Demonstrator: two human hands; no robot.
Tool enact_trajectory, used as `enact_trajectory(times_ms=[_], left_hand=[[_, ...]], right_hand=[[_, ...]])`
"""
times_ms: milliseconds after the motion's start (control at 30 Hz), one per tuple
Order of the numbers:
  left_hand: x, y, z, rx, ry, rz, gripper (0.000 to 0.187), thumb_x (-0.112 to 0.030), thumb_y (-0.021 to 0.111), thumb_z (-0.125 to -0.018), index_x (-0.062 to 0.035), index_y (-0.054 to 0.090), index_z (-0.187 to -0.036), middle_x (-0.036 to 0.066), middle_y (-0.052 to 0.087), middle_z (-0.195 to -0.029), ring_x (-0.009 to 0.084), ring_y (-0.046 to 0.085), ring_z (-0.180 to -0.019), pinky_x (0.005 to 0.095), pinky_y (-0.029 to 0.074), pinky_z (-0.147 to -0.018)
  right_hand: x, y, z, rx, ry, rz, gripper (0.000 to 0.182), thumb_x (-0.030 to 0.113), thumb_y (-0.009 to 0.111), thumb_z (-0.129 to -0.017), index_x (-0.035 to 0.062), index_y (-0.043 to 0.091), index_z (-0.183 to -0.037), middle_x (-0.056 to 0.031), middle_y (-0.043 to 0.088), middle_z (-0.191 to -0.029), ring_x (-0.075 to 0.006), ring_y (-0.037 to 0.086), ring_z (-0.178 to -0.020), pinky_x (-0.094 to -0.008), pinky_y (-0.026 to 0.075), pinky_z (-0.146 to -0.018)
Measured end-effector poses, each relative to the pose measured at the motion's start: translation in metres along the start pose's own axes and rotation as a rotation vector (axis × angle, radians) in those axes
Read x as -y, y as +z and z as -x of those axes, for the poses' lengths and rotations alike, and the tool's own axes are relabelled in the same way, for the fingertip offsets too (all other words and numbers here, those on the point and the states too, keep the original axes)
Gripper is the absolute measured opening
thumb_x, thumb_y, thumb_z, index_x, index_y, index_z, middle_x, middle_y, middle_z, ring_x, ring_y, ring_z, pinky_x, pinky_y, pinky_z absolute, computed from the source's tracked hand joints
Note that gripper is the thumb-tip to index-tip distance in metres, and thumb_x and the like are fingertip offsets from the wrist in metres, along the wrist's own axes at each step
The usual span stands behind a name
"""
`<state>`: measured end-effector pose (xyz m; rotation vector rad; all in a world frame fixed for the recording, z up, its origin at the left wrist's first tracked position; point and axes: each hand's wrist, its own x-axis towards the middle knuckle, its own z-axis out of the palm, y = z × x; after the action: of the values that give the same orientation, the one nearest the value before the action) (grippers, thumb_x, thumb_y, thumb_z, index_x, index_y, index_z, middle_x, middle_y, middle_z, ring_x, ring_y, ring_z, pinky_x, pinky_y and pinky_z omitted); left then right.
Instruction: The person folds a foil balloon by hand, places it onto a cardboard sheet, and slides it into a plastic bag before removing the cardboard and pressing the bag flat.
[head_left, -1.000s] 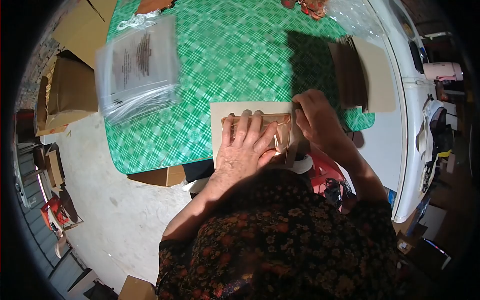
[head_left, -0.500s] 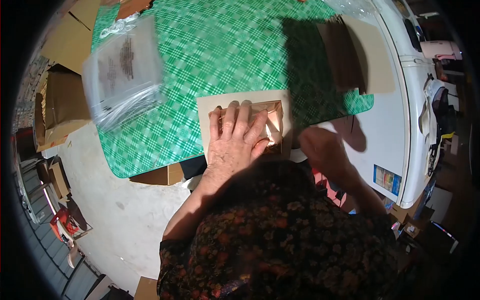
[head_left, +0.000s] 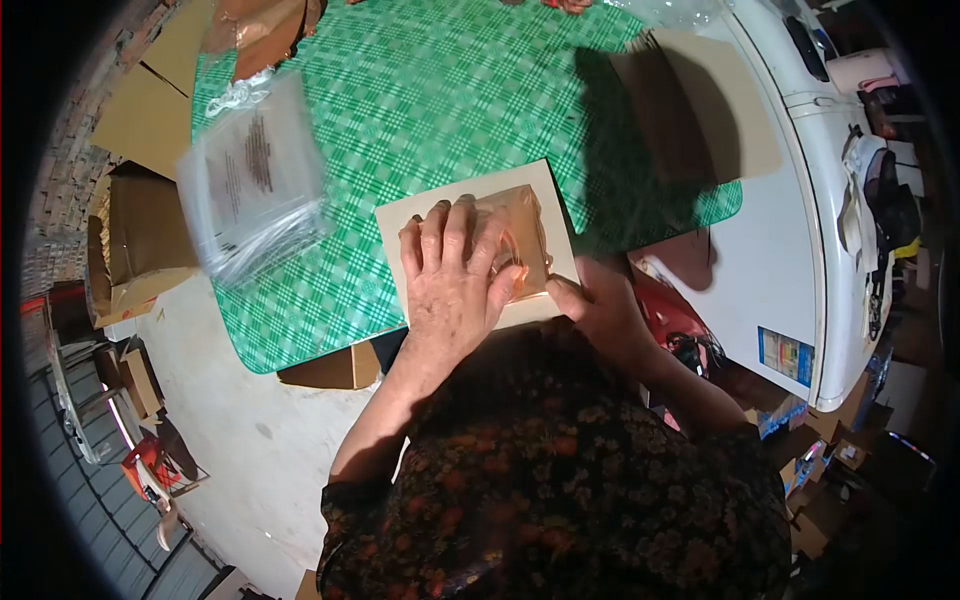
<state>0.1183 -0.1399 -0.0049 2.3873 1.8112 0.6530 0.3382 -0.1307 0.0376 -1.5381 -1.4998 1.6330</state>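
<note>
A shiny copper-coloured packet [head_left: 530,225] rests on a beige card sheet [head_left: 397,222] at the near edge of the green checked table [head_left: 400,110]. My left hand [head_left: 447,270] lies flat on the packet's left part, its fingers slightly spread and pointing away from me. At the lower right corner of the sheet, my right hand [head_left: 590,305] has its thumb on top of the card. The other fingers of that hand are hidden beneath or in shadow.
On the table's left lies a stack of clear plastic bags [head_left: 255,180]. Brown card sheets [head_left: 710,110] stand at the right, beside a white appliance [head_left: 780,270]. An open cardboard box [head_left: 150,240] is at the far left. Part of another person's hand [head_left: 570,5] shows at the far edge.
My right hand has moved in from the right to the sheet's corner. The sheet and packet have turned slightly, and my left hand has shifted a little left.
</note>
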Motion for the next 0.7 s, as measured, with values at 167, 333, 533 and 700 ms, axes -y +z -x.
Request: enact_trajectory(times_ms=[167,333,533,700], left_hand=[[0.027,0.005,-0.037,-0.087,0.0,-0.044,0.058,-0.046,0.061,-0.105,-0.0129,0.058,-0.152,0.02,0.049,-0.153,0.0422,0.043,-0.142,0.0622,0.029,-0.12],[0.05,0.02,-0.064,-0.09,0.0,-0.119,0.063,-0.049,0.058,-0.106,-0.0116,0.054,-0.156,0.02,0.045,-0.162,0.0435,0.038,-0.152,0.0637,0.027,-0.122],[0.048,0.022,-0.067,-0.028,-0.012,-0.111,0.067,-0.048,0.062,-0.104,-0.0079,0.051,-0.157,0.017,0.039,-0.17,0.0383,0.031,-0.16,0.0645,0.021,-0.129],[0.059,0.026,-0.063,0.016,0.044,-0.117,0.073,-0.042,0.066,-0.1,-0.0046,0.047,-0.159,0.016,0.033,-0.174,0.0372,0.025,-0.163,0.0631,0.016,-0.132]], right_hand=[[0.026,-0.001,-0.046,0.016,-0.028,-0.055,0.027,0.02,0.062,-0.108,-0.006,0.063,-0.114,-0.0126,0.076,-0.086,-0.0195,0.078,-0.073,-0.0313,0.058,-0.059],[0.021,-0.013,-0.09,-0.113,-0.226,0.488,0.026,0.02,0.068,-0.103,-0.0025,0.064,-0.116,-0.0139,0.076,-0.092,-0.026,0.075,-0.073,-0.0365,0.057,-0.062],[0.022,-0.01,-0.098,-0.472,-0.841,0.991,0.053,0.03,0.077,-0.093,0.0011,0.062,-0.135,-0.0167,0.065,-0.138,-0.0338,0.06,-0.133,-0.0498,0.049,-0.105],[0.024,0.019,-0.11,-0.176,-0.879,1.056,0.088,0.052,0.07,-0.096,-0.0008,0.044,-0.161,-0.0185,0.04,-0.169,-0.0324,0.029,-0.162,-0.0602,0.017,-0.13]])
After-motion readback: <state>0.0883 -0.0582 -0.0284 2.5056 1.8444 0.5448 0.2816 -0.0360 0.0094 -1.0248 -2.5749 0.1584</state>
